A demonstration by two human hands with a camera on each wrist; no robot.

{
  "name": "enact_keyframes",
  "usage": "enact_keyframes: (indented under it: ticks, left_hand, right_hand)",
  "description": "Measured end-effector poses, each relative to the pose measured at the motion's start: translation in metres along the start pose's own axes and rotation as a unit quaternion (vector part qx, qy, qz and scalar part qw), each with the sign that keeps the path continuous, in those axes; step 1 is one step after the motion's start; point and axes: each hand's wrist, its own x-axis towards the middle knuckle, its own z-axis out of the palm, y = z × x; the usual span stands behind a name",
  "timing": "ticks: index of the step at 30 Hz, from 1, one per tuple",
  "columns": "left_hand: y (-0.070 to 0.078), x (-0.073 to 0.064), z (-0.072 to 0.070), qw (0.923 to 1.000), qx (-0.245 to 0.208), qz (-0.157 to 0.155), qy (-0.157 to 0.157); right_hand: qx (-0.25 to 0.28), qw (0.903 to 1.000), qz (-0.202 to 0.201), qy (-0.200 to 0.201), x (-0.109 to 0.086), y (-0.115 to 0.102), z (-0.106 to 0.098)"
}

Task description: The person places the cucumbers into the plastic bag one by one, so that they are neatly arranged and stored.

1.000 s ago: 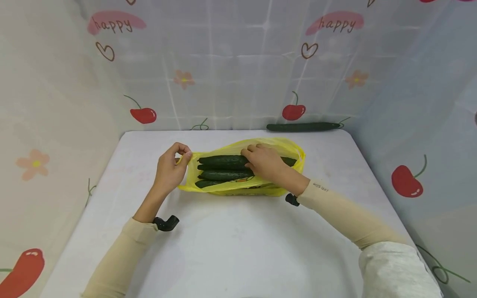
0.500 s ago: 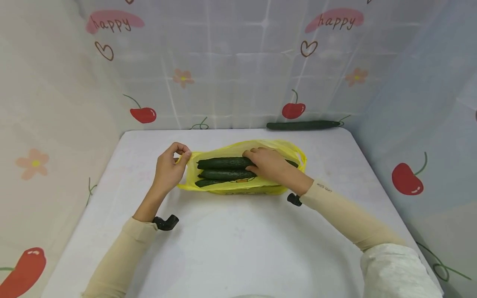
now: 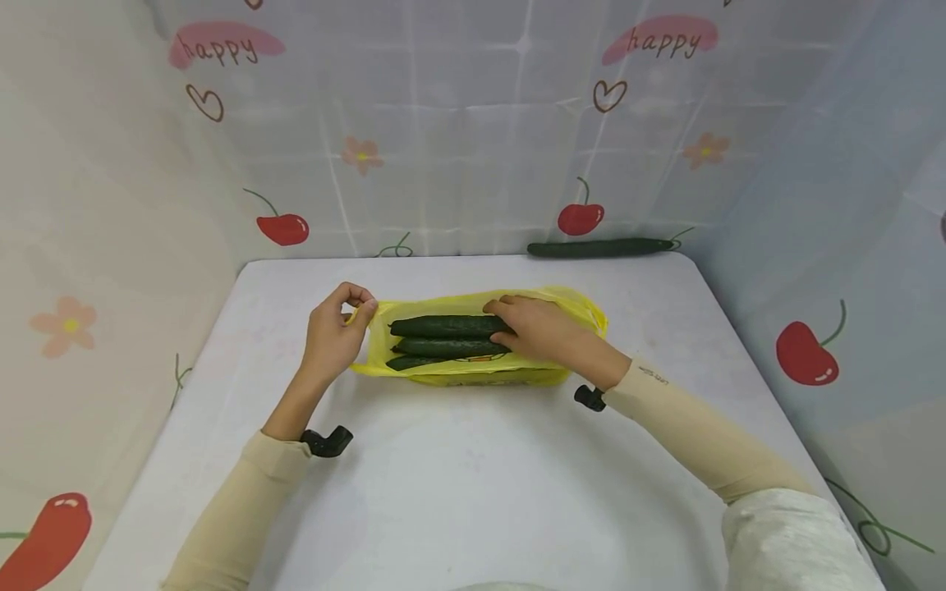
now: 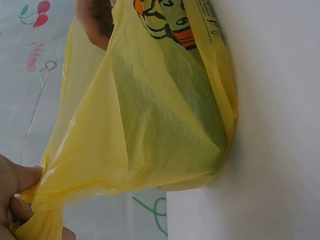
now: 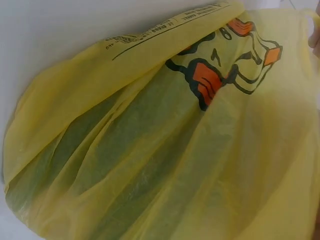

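Note:
A yellow plastic bag [image 3: 488, 378] lies on its side on the table, its mouth spread upward. My left hand [image 3: 334, 336] pinches the bag's left end between thumb and fingers; in the left wrist view the fingers [image 4: 27, 177] bunch the plastic. Inside the bag, my right hand [image 3: 547, 330] grips the right part of the farthest cucumber [image 3: 443, 327], thumb on its near side. Nearer lie another cucumber [image 3: 443, 348] and part of a third cucumber [image 3: 414, 362]. Their right ends are hidden by the hand and the bag. The right wrist view is filled by the bag's printed side [image 5: 250, 140].
One more cucumber [image 3: 599, 248] lies along the table's back edge, right of the middle. The white table [image 3: 458, 476] is walled by a printed curtain [image 3: 473, 98] at the back and sides. A black wrist camera [image 3: 328, 442] sits on the left wrist.
My right hand has shifted slightly right and toward me. The far cucumber has come a little nearer in the bag, and its right end is now hidden. The bag's far rim has sunk.

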Motion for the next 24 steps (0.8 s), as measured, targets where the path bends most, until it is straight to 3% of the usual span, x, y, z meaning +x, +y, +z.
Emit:
enact_keyframes:
  ticks: [6,17,24]
  left_hand:
    - [0.002,-0.002,0.000,0.9997,0.010,-0.003,0.023]
    - [0.012,-0.003,-0.004,0.9980,0.049,0.013,0.037]
    - [0.012,-0.005,-0.004,0.9977,0.056,0.008,0.038]
  right_hand:
    - [0.007,0.9999,0.009,-0.009,-0.007,0.001,-0.005]
    - [0.007,0.9998,-0.005,-0.016,-0.033,-0.002,-0.021]
    - [0.108,0.9933,-0.039,0.013,-0.046,0.001,-0.033]
